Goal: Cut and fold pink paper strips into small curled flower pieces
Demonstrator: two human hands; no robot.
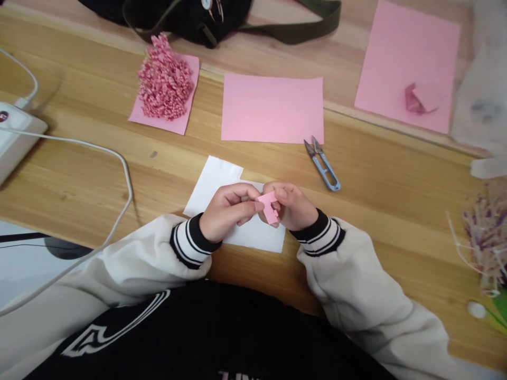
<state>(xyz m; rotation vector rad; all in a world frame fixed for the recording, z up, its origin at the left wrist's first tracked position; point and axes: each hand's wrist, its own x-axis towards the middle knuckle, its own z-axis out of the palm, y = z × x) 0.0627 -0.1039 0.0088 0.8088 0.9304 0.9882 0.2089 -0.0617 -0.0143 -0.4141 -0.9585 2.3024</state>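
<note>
A small pink paper piece [269, 209] with a notched right edge is held between both hands. My left hand [232, 210] pinches its left side between thumb and fingers. On its upper right side, my right hand [292, 203] grips it with the thumb on top; some of its fingers are hidden. Below the hands lie white paper sheets [257, 235], partly covered by them. Blue thread snips [325, 170] rest on the wooden table beyond my right hand, their tips near the corner of a flat pink sheet [273, 108].
Pink flower sprigs [166, 82] lie on pink paper at the upper left. A white power strip [18, 134] and cable are at left. A black bag [178, 18] is at the back. Another pink sheet [412, 53] holds crumpled paper. Dried stems [489, 237] are at right.
</note>
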